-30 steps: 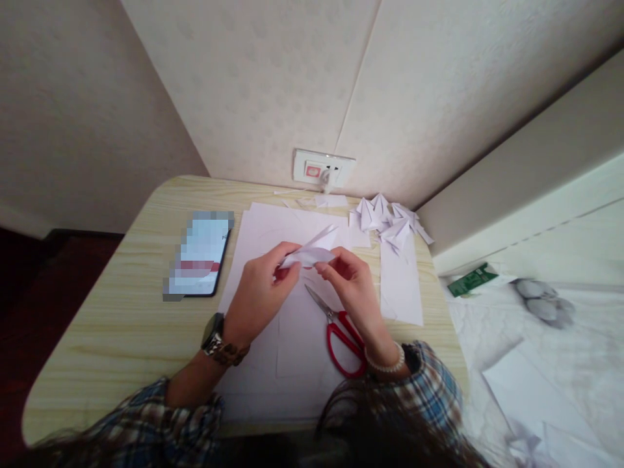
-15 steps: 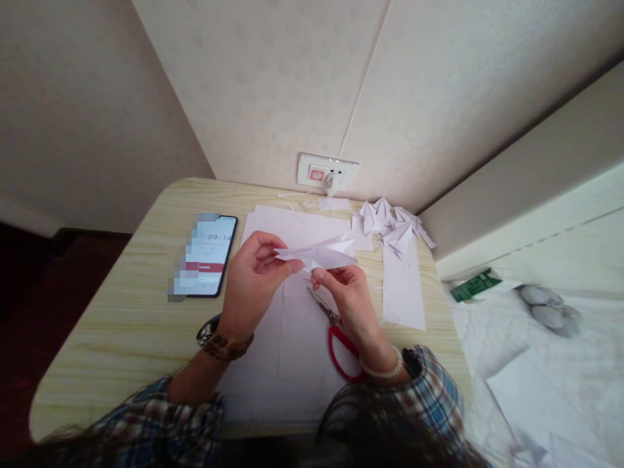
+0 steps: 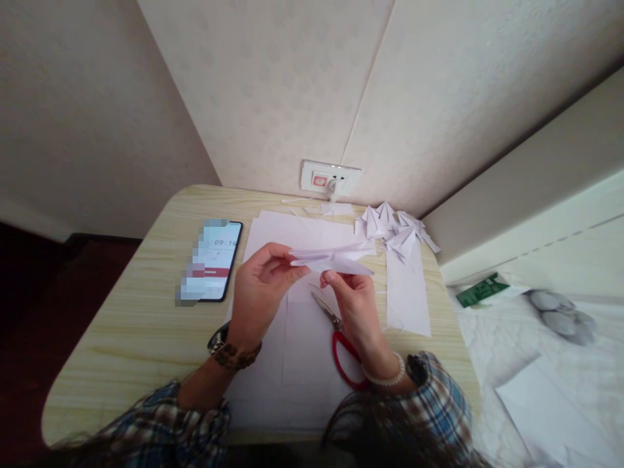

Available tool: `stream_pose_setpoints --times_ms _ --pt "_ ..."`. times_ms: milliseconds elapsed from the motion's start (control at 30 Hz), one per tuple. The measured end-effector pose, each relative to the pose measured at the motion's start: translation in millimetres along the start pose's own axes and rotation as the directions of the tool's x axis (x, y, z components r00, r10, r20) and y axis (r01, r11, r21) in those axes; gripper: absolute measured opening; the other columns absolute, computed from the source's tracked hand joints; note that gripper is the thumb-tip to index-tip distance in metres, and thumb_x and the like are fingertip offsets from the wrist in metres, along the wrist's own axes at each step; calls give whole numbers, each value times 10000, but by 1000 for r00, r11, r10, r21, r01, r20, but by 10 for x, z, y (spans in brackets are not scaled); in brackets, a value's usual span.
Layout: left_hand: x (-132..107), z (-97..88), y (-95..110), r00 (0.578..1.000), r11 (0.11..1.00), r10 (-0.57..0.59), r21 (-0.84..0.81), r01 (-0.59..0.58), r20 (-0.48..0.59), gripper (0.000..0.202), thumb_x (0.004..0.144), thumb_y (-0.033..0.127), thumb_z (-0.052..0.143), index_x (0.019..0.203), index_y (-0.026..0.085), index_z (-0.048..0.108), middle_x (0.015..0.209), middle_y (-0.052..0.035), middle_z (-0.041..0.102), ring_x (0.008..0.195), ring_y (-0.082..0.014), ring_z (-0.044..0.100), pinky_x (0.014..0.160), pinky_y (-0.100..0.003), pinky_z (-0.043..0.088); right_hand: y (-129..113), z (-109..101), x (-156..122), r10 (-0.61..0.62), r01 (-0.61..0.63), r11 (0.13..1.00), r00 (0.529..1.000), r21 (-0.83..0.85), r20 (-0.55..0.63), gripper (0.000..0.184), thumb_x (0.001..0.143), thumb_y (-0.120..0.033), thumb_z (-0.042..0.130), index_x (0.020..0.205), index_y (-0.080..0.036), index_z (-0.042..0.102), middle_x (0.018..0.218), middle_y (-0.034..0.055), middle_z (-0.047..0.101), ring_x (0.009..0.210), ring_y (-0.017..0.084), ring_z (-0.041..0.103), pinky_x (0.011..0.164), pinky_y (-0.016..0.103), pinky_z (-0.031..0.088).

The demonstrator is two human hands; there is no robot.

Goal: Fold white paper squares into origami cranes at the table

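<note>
Above the table (image 3: 131,325) centre: left hand (image 3: 258,292) and right hand (image 3: 358,305) each close in a fingertip pinch on the folded paper (image 3: 336,259), held clear of the table. Risk: the pinch looks light, so folds may slip or crease askew. Phone (image 3: 214,260), table left, reads "09:1", last digit unclear.

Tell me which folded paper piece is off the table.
The long folded piece pinched between left hand and right hand; the rest lie in a heap at the table's far right corner.
</note>
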State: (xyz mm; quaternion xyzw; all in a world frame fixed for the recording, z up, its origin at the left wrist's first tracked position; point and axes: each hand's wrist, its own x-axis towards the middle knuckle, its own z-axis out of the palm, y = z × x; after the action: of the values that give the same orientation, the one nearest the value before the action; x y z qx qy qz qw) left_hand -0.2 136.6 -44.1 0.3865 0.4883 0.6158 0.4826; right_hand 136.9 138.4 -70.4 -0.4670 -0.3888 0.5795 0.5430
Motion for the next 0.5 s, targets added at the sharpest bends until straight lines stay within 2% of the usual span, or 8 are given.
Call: stream_pose_setpoints --times_ms 133,267,500 --pt "-34 5 3 1000 1000 15 8 -15 -6 169 631 160 788 702 187 637 670 39 650 624 -118 628 615 -233 526 30 -5 -21 -73 69 996 995 -61 -70 124 709 -304 727 689 -230 629 678 -17 647 672 152 577 680 278 479" --pt "-37 -9 1 998 998 59 25 -59 -2 117 671 158 771 688 186 658 663 32 659 613 -115 626 607 -230 518 22 3 -35 -96 85 990 991 -114 -91 134 712 -297 728 660 -223 629 665 -15 648 662 147 577 667 273 474" --pt "3 -54 11 996 996 88 -11 -88 21 159 673 163 776 619 188 628 612 32 612 615 -115 594 611 -233 486 29 6 -36 -46 47 993 999 -110 8 151 704 -303 736 633 -213 637 626 -11 647 630 152 579 646 281 458"
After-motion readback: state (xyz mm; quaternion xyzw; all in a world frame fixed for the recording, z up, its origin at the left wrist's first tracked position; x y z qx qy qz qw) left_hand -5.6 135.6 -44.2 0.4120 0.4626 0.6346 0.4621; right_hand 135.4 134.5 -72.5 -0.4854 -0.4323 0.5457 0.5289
